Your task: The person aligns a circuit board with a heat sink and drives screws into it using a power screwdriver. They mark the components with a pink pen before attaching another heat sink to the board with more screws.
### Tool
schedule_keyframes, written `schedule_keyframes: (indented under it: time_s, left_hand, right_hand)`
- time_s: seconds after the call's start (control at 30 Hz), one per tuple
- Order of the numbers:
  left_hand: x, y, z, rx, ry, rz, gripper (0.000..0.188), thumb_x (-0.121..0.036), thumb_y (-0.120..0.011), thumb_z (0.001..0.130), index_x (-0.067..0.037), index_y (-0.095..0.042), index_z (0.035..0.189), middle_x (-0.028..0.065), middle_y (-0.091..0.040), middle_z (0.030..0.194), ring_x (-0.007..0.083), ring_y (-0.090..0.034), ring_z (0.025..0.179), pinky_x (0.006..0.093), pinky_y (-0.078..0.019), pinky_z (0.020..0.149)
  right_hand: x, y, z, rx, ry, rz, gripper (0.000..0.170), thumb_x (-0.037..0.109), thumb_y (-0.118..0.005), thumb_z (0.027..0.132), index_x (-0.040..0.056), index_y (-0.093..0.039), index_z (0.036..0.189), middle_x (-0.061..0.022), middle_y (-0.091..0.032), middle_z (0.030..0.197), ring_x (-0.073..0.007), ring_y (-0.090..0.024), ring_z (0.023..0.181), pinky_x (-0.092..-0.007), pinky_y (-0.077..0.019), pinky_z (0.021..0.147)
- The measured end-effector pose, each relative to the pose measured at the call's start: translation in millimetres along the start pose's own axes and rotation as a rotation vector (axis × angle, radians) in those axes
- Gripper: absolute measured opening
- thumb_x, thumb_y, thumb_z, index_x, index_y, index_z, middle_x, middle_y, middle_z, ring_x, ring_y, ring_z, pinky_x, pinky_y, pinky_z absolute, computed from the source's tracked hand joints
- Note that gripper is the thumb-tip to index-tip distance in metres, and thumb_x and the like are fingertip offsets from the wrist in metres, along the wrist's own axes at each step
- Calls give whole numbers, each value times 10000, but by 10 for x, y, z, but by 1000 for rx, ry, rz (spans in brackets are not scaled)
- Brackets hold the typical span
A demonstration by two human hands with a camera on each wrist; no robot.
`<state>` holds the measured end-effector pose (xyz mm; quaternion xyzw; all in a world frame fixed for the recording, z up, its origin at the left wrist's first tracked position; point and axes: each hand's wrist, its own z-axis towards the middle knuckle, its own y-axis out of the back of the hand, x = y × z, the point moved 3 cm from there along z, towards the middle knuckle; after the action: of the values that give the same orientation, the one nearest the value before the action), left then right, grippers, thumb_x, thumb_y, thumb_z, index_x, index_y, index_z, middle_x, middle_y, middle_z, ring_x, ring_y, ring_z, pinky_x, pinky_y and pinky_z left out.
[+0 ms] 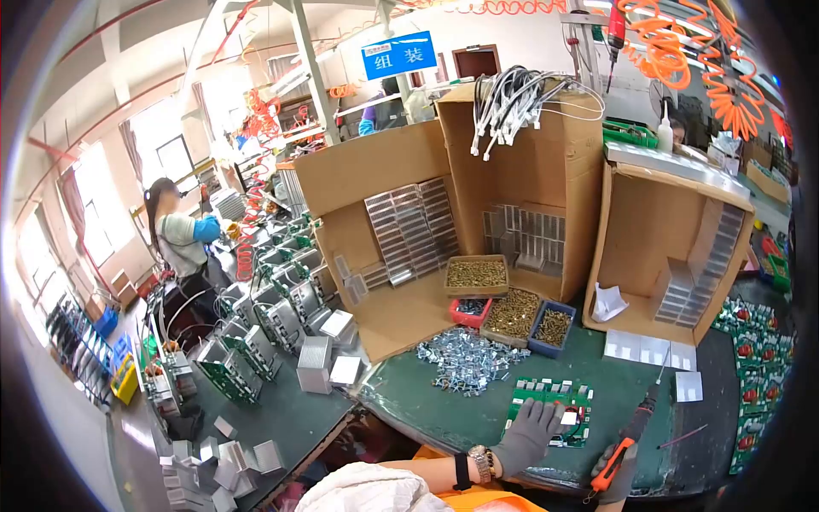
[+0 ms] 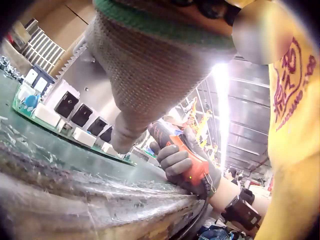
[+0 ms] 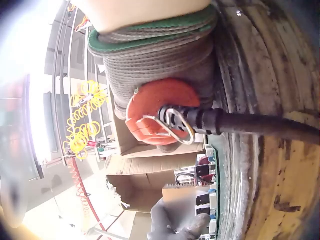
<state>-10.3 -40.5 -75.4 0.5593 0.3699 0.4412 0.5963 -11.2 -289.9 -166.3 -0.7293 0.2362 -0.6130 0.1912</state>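
Circuit board (image 1: 580,398), green, is lying flat on the green worktable (image 1: 408,399), in front of the wearer, nearer than the pile of small metal parts (image 1: 473,358). Left hand (image 1: 527,439), grey glove, is reaching over the board and gripping a silver finned heatsink (image 2: 102,75) that is standing on it; fingers are extending forward, slightly apart, thumb on the opposite side, pinching the metal. Exact fingertip contact is hidden, can't tell. Black components (image 2: 81,115) and white blocks are lining the board edge by the heatsink. Right hand (image 1: 630,474), also gloved, is holding an orange and black power screwdriver (image 1: 612,466) right of the board, apart from it; fingers are curling round the handle, pressed close together, bit pointing up and away, cable and wire loop hanging at the rear end. A thin rod (image 1: 682,436) is lying right of the screwdriver. Trays of brass-coloured screws (image 1: 512,314) are sitting behind the metal parts, cardboard boxes (image 1: 388,328) around them. Silver blocks (image 1: 315,365) are standing to the left. Another person (image 1: 183,235) is standing at far left, blue sleeve showing.
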Motion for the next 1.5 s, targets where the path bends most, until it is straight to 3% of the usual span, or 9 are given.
schedule_keyframes:
  time_s: [0.17, 0.33, 0.37, 0.5, 0.77, 0.83, 1.33, 1.4, 1.5]
  left_hand:
    - [10, -32, -71, -62, 10, -77, 823, -452, -719, 768, -22, -411, 1398, 178, -490, 1321, 356, -456, 1248, 542, -293, 1096]
    - [17, 49, -62, -171, 4, -170, 896, -433, -780, 694, -26, -399, 1395, 168, -520, 1245, 359, -503, 1154, 564, -336, 1030]
    - [-8, -165, -106, -205, 60, -115, 947, -481, -767, 662, -16, -399, 1400, 190, -497, 1362, 375, -440, 1276, 581, -287, 1101]
    - [-10, -175, -67, -221, 40, -87, 911, -492, -747, 673, -20, -426, 1383, 186, -523, 1300, 378, -475, 1221, 594, -303, 1082]
    - [19, -203, -75, -151, 36, -50, 885, -475, -717, 711, -30, -408, 1411, 184, -515, 1321, 376, -468, 1235, 604, -293, 1081]
    - [19, -206, -73, -189, 42, -67, 893, -470, -720, 707, -26, -401, 1414, 184, -515, 1305, 382, -469, 1224, 605, -302, 1072]
    - [32, -292, -120, -311, -2, -116, 874, -450, -722, 702, -49, -405, 1410, 177, -510, 1270, 388, -471, 1188, 604, -334, 1024]
    - [27, -262, -88, -279, 5, -121, 871, -450, -724, 697, -48, -414, 1405, 170, -519, 1268, 385, -463, 1204, 612, -312, 1043]
    - [23, -307, -91, -297, 14, -86, 866, -459, -724, 691, -48, -429, 1395, 165, -528, 1261, 382, -475, 1193, 618, -316, 1045]
  right_hand:
    - [3, 11, -12, 122, -144, 137, 543, 558, -616, 877, 109, -515, 1166, -80, -591, 827, -228, -618, 678, -406, -557, 581]
    - [148, -25, -67, 62, -79, 141, 546, 553, -586, 911, 60, -525, 1137, -93, -594, 837, -224, -596, 661, -390, -525, 578]
    - [68, 21, -50, 138, -170, 204, 535, 533, -582, 922, 48, -519, 1141, -97, -591, 839, -222, -593, 665, -383, -522, 586]
    - [77, -1, -86, 240, -244, 278, 513, 498, -568, 945, 28, -505, 1140, -108, -587, 865, -213, -579, 673, -359, -520, 613]
    - [131, -22, -63, 278, -263, 139, 631, 671, -629, 826, 80, -507, 1012, -49, -521, 835, -178, -536, 686, -309, -461, 612]
    - [65, -13, -25, 308, -249, 248, 600, 593, -611, 880, 51, -492, 1107, -101, -559, 862, -207, -556, 668, -338, -500, 604]
    - [67, -5, -68, 210, -201, 250, 712, 658, -612, 844, 124, -485, 1298, -58, -524, 858, -190, -511, 671, -322, -439, 592]
    - [113, -32, -51, 277, -226, 287, 629, 610, -656, 843, 89, -469, 1141, -95, -548, 860, -231, -544, 675, -361, -488, 604]
    - [104, -28, -52, 269, -215, 284, 630, 606, -664, 840, 88, -465, 1138, -94, -547, 862, -222, -546, 680, -355, -492, 596]
